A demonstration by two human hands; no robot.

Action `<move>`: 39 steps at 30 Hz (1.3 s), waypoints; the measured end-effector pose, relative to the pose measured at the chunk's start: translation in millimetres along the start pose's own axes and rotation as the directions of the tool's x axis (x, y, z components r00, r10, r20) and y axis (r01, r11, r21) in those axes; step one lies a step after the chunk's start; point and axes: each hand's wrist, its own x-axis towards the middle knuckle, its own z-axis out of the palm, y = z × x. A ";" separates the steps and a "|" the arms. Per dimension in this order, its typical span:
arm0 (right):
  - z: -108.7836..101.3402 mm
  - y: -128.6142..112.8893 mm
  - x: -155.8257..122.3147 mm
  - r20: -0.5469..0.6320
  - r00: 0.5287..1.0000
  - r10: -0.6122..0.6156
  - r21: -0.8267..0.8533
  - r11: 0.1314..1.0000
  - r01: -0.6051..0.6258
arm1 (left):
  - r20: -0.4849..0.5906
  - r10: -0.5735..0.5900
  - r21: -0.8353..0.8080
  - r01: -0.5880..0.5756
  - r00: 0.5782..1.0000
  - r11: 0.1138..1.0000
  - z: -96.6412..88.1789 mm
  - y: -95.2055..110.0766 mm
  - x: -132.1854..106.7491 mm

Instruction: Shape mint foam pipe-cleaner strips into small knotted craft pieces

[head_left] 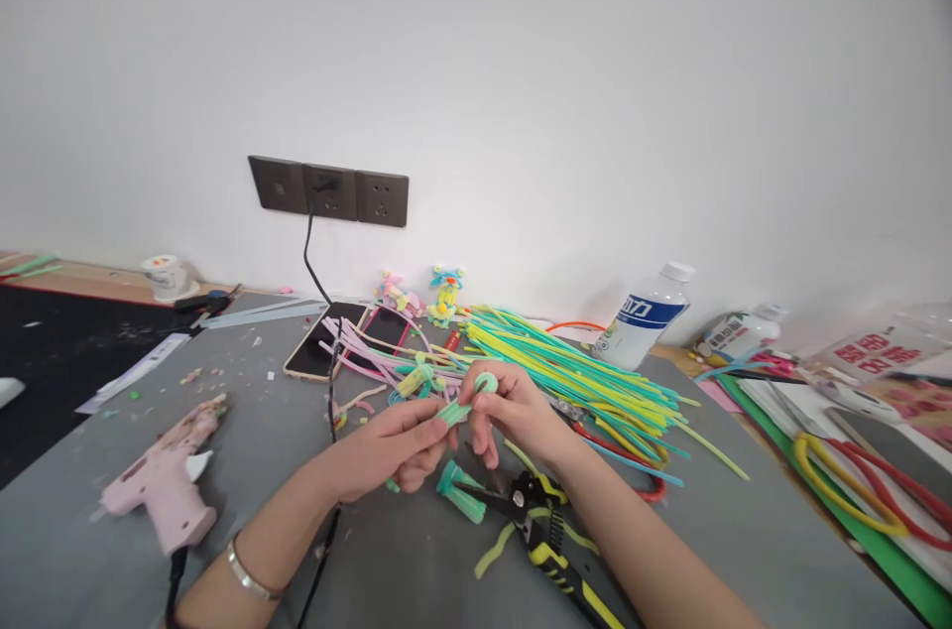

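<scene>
Both hands meet over the middle of the grey table. My left hand pinches the lower end of a light green pipe cleaner. My right hand holds its upper end, which is curled into a small loop above the fingers. A coiled teal-green pipe-cleaner piece lies on the table just below the hands. Black-and-yellow wire cutters lie beside it, under my right forearm. A silver bracelet sits on my left wrist.
A pink glue gun lies at the left, its cord running off the near edge. Two phones lie behind the hands, among pink stems. A pile of yellow and teal stems, a water bottle, wall sockets and small pipe-cleaner figures stand further back.
</scene>
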 end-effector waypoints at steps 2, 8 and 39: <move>-0.4 0.5 0.2 -0.022 1.000 -0.006 -0.008 1.000 0.006 | -0.018 0.015 0.039 -0.014 1.000 0.999 -0.7 -1.2 1.2; -3.3 1.8 1.4 -0.092 0.996 0.009 -0.055 0.998 -0.014 | -0.053 0.002 0.134 0.006 0.999 0.991 4.4 2.1 1.0; -12.9 -53.2 -32.7 -0.328 0.930 -0.167 -0.760 0.631 -0.155 | -0.242 0.095 0.277 -0.025 0.966 0.960 -6.0 -5.0 7.2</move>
